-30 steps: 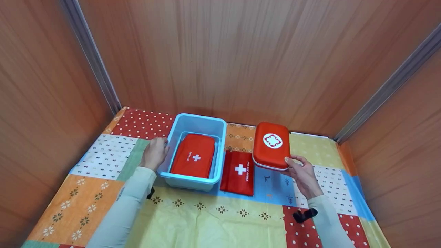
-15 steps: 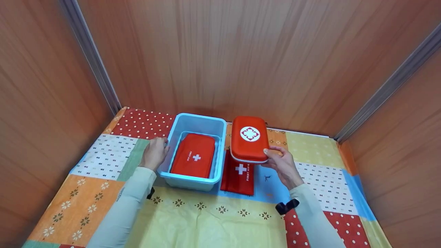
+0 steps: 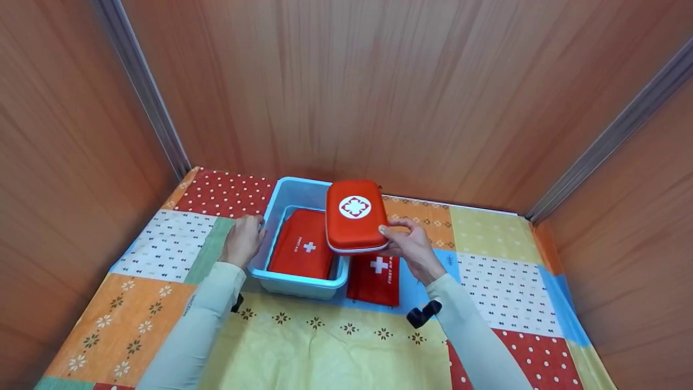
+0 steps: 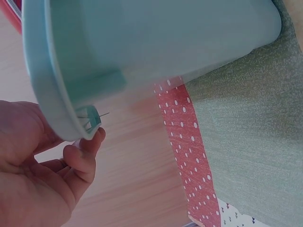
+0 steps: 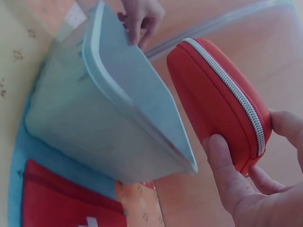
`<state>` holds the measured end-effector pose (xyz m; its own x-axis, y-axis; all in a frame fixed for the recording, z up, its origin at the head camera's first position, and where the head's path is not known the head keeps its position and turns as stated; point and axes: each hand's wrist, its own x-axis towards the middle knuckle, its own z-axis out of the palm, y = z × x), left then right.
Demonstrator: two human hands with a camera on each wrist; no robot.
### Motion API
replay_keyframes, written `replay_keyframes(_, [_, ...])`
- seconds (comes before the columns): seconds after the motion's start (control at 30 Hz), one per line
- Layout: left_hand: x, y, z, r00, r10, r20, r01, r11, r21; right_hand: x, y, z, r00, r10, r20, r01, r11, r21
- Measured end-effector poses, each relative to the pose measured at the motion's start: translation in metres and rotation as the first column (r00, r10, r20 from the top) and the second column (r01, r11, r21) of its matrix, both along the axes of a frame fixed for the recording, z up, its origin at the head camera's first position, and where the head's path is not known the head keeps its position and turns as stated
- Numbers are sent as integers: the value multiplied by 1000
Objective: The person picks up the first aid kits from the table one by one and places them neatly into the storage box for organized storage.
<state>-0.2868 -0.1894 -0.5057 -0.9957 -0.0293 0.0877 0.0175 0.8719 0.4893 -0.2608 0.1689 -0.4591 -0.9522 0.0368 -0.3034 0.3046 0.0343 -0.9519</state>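
Observation:
My right hand [image 3: 414,248] grips a red hard-shell first aid case [image 3: 354,216] by its near right corner, thumb on top and fingers beneath. A silver zipper runs round the case's side in the right wrist view. The case is raised and overlaps the right rim of a light blue plastic bin [image 3: 298,290]. Inside the bin lies a flat red first aid pouch [image 3: 298,244], partly hidden by the case. On the bin's left side, my left hand [image 3: 243,241] holds the rim, with thumb and fingers curled round its edge in the left wrist view [image 4: 52,165].
Right of the bin a red first aid kit pouch [image 3: 373,287] lies flat on the patchwork tablecloth [image 3: 325,357], its upper part behind the case. Wood-grain panels [image 3: 346,92] enclose the back and both sides of the table.
My right hand has carried the first aid case leftward, from right of the flat pouch to over the bin's right side. My left hand has stayed on the rim.

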Motion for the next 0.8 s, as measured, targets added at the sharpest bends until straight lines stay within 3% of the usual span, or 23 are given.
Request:
replay_keyframes(0.13, [0,-1,0,1000,-8,-20,8,1000,-1,-1,-16,2,999,31,15,-32,999,25])
replay_keyframes(0.33, [0,0,1,1000,-18,4,18,999,29,-3,-36,3,996,77,46,-80,995,66])
replay_keyframes(0.47, [0,0,2,1000,-28,9,27,998,64,-3,-49,4,995,86,53,-91,991,97])
replay_keyframes(0.8, [2,-1,2,999,-16,31,14,998,60,-2,-74,5,990,114,88,-126,980,151])
